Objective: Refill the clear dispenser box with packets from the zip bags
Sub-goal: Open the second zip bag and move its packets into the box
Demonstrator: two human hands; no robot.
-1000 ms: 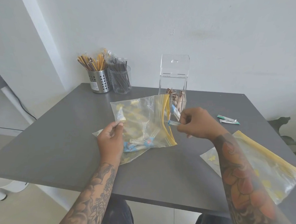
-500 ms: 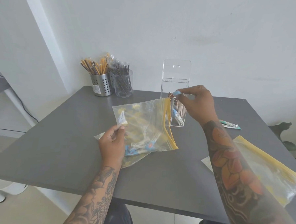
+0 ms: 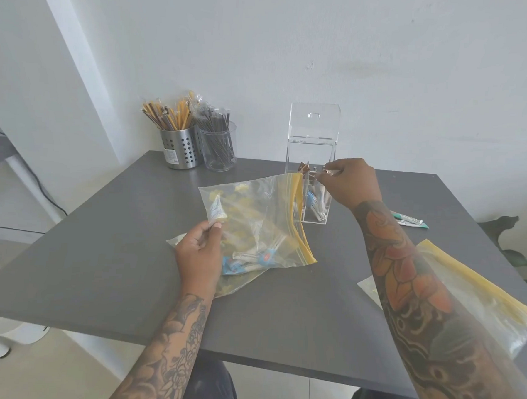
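1. Two zip bags lie on the grey bench (image 3: 100, 252): the near zip bag (image 3: 255, 223) beside the one clear dispenser box (image 3: 311, 159), and a second zip bag (image 3: 471, 289) at the right, partly behind the forearm.
2. Packets in the near bag (image 3: 247, 258) overlap and defy counting; those in the box are blurred.
3. The left hand (image 3: 200, 254) pinches the near bag's edge.
4. The right hand (image 3: 348, 181) reaches over the box opening, fingers curled together; what they hold cannot be told.

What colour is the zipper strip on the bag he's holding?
Yellow: the clear plastic zip bag's zipper strip, head view.
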